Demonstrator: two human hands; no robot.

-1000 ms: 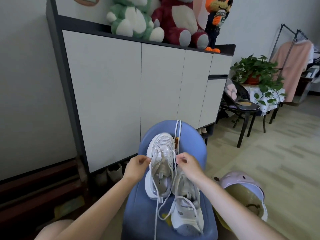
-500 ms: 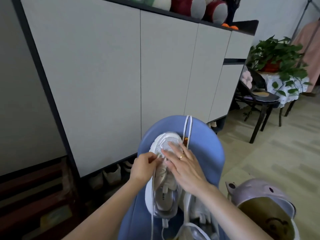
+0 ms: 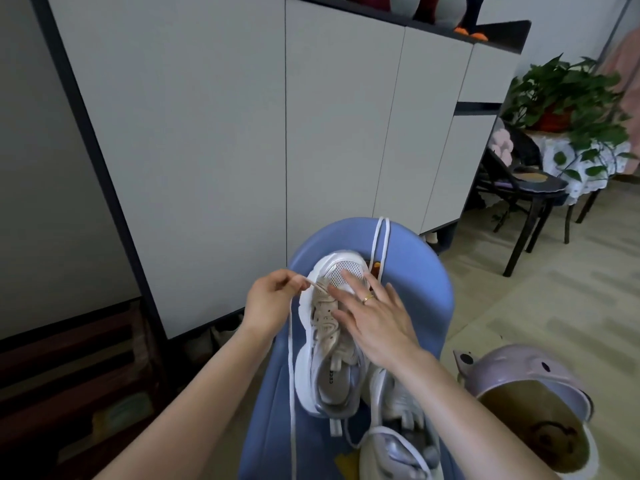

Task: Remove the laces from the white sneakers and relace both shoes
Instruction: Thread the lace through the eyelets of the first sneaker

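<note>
Two white sneakers lie on a blue seat point(image 3: 419, 271). The far sneaker point(image 3: 329, 368) points its mesh toe away from me. My right hand point(image 3: 374, 317) lies flat on its toe and tongue, fingers straight. My left hand point(image 3: 268, 303) pinches a white lace point(image 3: 290, 382) left of the toe; the lace runs taut from the front eyelets to my fingers and hangs down past the seat's left side. The near sneaker point(image 3: 398, 441) sits at the bottom, partly under my right forearm, with loose lace loops on it. Another lace point(image 3: 379, 240) drapes over the seat's far edge.
A tall grey cabinet point(image 3: 242, 133) stands right behind the seat. A lilac bear-shaped tub point(image 3: 526, 382) sits on the floor at the right. Further right are a black chair point(image 3: 519, 188) and a potted plant point(image 3: 561, 98) on a small table.
My left hand has drawn the lace out to the left from the front eyelets. My right hand stays pressed on the far sneaker. The camera has tilted down and closer.
</note>
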